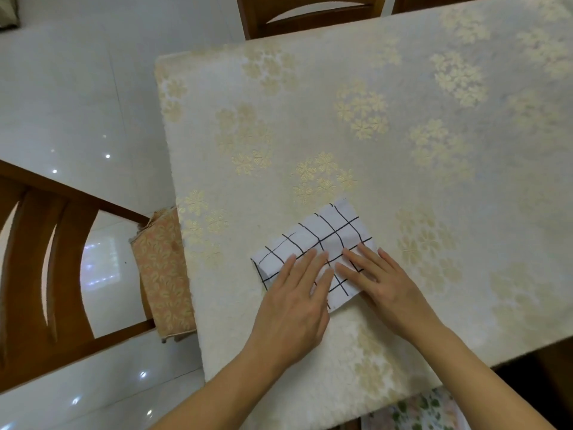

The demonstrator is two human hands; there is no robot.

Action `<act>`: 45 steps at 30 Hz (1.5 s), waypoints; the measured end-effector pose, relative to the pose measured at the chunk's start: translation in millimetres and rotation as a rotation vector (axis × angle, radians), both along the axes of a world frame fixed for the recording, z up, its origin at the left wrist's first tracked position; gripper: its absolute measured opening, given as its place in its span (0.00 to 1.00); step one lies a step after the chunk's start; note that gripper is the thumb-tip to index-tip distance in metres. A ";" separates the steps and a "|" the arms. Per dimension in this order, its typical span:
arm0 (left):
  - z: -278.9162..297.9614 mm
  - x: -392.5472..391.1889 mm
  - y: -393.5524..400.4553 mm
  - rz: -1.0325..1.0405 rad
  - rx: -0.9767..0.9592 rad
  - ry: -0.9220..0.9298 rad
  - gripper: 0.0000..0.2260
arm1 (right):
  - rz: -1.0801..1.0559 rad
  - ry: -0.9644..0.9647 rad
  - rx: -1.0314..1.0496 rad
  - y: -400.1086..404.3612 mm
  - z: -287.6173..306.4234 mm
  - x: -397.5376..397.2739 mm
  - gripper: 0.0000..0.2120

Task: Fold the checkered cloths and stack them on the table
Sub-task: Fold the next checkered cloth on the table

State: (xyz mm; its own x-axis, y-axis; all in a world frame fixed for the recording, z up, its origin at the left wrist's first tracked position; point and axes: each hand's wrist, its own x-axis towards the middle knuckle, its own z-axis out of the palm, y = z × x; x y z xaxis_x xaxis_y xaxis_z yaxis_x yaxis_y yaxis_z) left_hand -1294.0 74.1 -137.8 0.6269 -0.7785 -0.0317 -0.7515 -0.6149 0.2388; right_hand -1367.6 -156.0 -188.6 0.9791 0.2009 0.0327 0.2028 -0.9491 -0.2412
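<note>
One checkered cloth (322, 240) lies folded into a narrow rectangle near the table's (403, 88) front-left corner; no others are visible, so no stack shows; the left hand (294, 302) and right hand (381, 283) rest flat on it, fingers straight and grasping nothing, apparently pressing the crease so the fold holds.

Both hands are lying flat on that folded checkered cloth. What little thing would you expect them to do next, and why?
Probably smooth outward along the checkered cloth to set the crease. The left hand and right hand press it flat with straight fingers near its close edge, and it already lies folded into a narrow rectangle on the table. No other checkered cloth shows to stack it on.
</note>
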 end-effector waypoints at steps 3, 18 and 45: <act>-10.3 18.8 3.0 0.027 0.164 -0.022 0.31 | 0.001 0.017 -0.003 5.1 -2.6 3.2 0.25; -30.5 49.0 21.2 -0.009 0.269 -0.044 0.33 | 0.043 0.055 -0.008 5.8 -9.7 10.0 0.28; -56.1 78.6 8.3 0.035 0.171 -0.022 0.35 | -0.107 0.048 -0.031 35.0 6.0 99.3 0.28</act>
